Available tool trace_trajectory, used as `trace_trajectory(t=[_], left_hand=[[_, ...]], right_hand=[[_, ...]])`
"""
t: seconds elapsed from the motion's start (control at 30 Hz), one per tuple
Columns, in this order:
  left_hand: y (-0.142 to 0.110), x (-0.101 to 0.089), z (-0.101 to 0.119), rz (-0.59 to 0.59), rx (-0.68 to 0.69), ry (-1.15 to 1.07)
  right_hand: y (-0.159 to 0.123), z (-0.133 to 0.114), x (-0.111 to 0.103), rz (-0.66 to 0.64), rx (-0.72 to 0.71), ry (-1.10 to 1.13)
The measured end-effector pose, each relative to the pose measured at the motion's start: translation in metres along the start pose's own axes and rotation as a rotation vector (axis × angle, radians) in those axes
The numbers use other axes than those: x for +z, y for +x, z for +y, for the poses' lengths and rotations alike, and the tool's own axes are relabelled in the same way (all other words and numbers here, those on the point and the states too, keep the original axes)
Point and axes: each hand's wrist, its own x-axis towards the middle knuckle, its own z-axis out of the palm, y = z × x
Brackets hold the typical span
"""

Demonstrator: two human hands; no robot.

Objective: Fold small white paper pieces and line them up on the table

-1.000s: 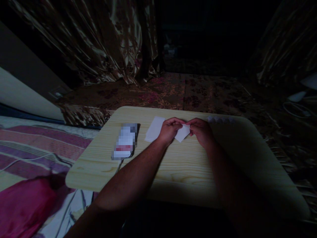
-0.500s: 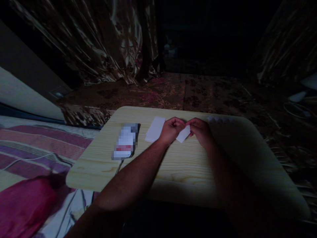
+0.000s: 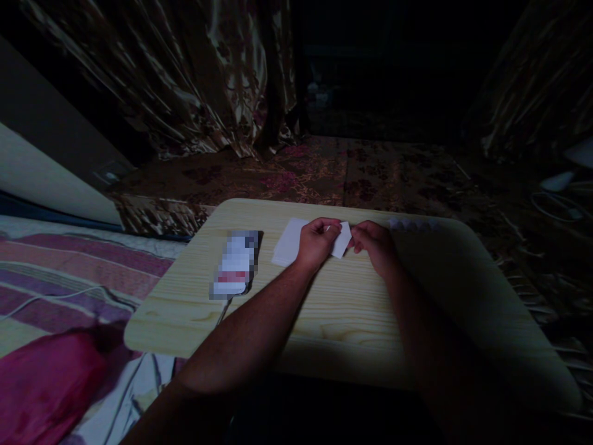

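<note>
"What's in the left hand [image 3: 316,244] in the head view?"

"A bit of white paper [image 3: 341,241]. The thumb and fingers pinch it on its left side."

"And the right hand [image 3: 376,242]?"

"Its fingers are curled, and the tips are right by the paper's right edge — I can't tell if they hold it or not."

"So where is the paper?"

"Between the two hands, over the pale wood worktop [image 3: 343,309]. One corner points down toward the person."

"What else is on there?"

"A white stack [image 3: 286,244] of sheets, just left of the left hand, which hides part of it. More to the left is a phone [image 3: 234,262], blurred into little squares, with a cord [image 3: 222,312] at its near end. Past the right hand, by the far edge, small pale pieces [image 3: 412,224] sit in a row — too dark to see well."

"And around the worktop?"

"A stripy bed [image 3: 83,269] on the left with a red bundle [image 3: 55,383] on it, and a shiny curtain [image 3: 227,74] at the back."
</note>
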Motion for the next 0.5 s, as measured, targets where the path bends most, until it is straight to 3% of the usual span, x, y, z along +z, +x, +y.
trace_trajectory(t=[0.3,0.5], left_hand=[[-0.004,0.002,-0.001,-0.06,-0.014,0.05],[-0.006,0.003,-0.001,-0.117,0.072,0.063]], right_hand=[[0.006,0.013,-0.002,0.024,-0.001,-0.043],[0.006,0.013,-0.004,0.031,-0.042,-0.152]])
